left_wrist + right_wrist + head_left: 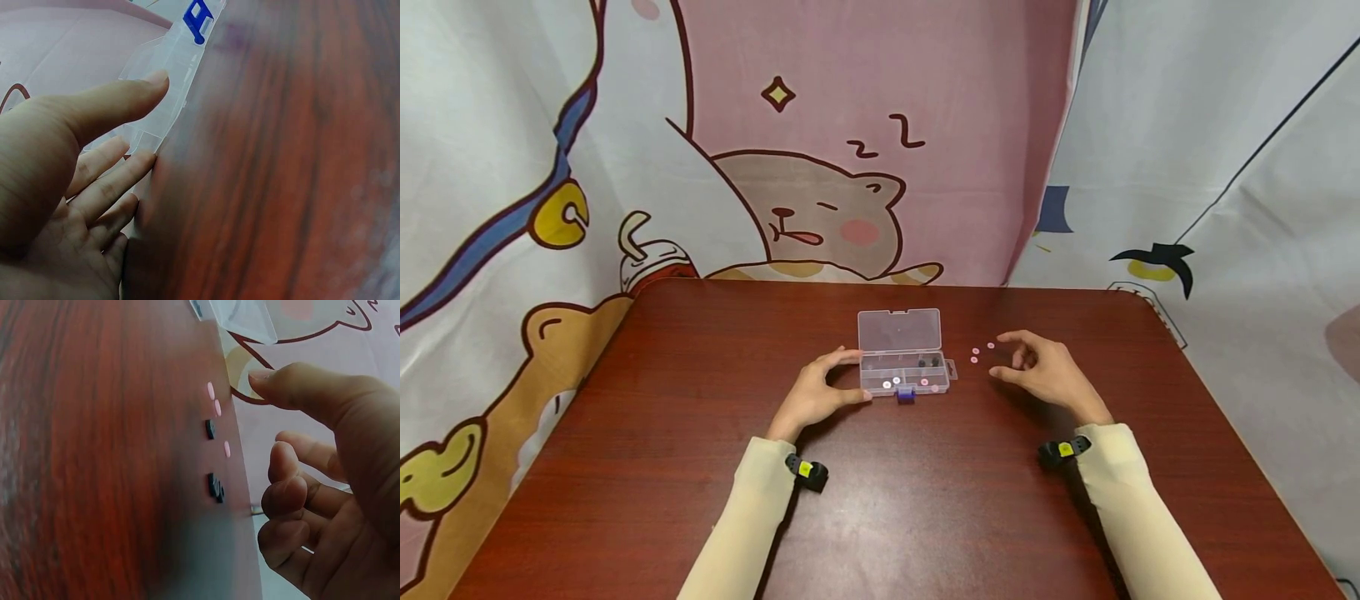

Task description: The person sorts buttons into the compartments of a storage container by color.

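Observation:
A clear plastic compartment box (886,393) stands with its lid (898,331) raised at the back and a blue latch (906,397) in front. Two white rings (887,385) lie in its front left section, pink rings (925,382) in the front right, black pieces (936,362) behind. My left hand (815,392) holds the box's left end, thumb at the front corner and fingers toward the back. To the right, my right hand (1048,371) hovers with thumb and index apart, other fingers bent, nothing visible between them. Three pink rings (975,351) lie just left of it.
On the wooden table (880,500), several black pieces (210,429) sit among the pink rings in the right wrist view; the right hand hides them from the head view. A patterned curtain (977,125) hangs right behind the table's back edge.

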The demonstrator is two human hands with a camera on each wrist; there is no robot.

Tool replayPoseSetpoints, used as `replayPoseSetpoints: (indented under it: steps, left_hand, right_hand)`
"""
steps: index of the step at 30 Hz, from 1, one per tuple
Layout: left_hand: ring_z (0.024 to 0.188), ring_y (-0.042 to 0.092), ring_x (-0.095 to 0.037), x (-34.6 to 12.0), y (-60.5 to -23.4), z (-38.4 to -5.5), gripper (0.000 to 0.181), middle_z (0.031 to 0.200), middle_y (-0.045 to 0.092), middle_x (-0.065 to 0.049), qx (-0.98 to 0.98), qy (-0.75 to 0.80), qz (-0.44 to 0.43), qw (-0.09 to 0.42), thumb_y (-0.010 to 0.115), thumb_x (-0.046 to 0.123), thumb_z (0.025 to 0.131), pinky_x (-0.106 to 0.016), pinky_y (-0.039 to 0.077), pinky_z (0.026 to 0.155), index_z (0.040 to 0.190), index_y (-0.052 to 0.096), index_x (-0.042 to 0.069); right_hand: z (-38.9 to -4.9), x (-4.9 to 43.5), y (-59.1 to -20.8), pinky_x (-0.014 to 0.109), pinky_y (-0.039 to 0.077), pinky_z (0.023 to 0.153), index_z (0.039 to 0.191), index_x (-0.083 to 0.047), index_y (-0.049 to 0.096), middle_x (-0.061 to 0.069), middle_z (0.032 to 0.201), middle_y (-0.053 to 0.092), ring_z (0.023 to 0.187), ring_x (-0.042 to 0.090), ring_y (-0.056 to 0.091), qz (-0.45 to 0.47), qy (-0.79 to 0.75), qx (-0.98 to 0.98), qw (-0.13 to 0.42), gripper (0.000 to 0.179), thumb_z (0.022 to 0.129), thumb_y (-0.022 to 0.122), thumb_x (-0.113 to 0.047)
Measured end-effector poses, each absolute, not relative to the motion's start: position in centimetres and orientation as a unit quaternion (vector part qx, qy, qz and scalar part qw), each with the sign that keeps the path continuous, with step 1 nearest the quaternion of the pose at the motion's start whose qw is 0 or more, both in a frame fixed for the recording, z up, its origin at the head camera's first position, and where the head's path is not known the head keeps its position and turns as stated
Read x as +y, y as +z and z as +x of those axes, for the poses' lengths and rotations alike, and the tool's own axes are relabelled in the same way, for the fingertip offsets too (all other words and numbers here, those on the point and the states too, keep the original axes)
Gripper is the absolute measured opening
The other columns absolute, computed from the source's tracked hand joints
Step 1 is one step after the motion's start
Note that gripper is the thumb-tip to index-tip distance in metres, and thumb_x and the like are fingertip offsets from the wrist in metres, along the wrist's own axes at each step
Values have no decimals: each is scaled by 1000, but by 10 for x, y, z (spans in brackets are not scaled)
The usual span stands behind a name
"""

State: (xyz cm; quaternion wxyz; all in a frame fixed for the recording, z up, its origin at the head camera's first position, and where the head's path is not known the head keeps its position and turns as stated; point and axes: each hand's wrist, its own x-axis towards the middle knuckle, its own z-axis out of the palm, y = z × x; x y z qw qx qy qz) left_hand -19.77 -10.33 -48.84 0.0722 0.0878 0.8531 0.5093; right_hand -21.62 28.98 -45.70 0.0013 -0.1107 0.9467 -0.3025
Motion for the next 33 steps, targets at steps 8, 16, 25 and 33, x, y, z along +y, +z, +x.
replayPoseSetpoints:
  steps: [8, 16, 25, 33]
  left_hand:
    - [153, 37, -28, -102, -489, -199, 68, 160, 45, -10, 855, 506, 94, 69, 92, 28, 75, -51, 29, 125, 138, 65, 26]
    - [153, 36, -30, -101, -489, -199, 68, 162, 43, -10, 852, 510, 90, 74, 92, 28, 75, -53, 30, 124, 138, 65, 28]
    - [154, 36, -26, -103, -489, -198, 67, 160, 46, -9, 850, 514, 91, 68, 93, 28, 75, -52, 28, 125, 136, 66, 26]
    - [154, 36, -26, -104, -490, -199, 67, 159, 48, -10, 852, 510, 95, 65, 93, 27, 74, -50, 28, 125, 136, 66, 24]
  right_hand:
    - [-214, 298, -460, 26, 44, 59, 130, -14, 66, 3, 80, 61, 67, 16, 53, -101, -304, 947, 30, 51, 87, 83, -36]
    - [-213, 299, -463, 26, 41, 57, 121, -15, 71, 3, 73, 57, 60, 13, 49, -101, -294, 950, 41, 39, 87, 83, -28]
    - [-217, 297, -469, 26, 39, 55, 106, -20, 79, -2, 64, 53, 56, 11, 46, -83, -298, 950, 38, 21, 88, 82, -30]
    - [-218, 295, -474, 26, 38, 51, 98, -22, 81, -2, 59, 53, 53, 13, 46, -52, -307, 949, 37, 15, 88, 82, -33]
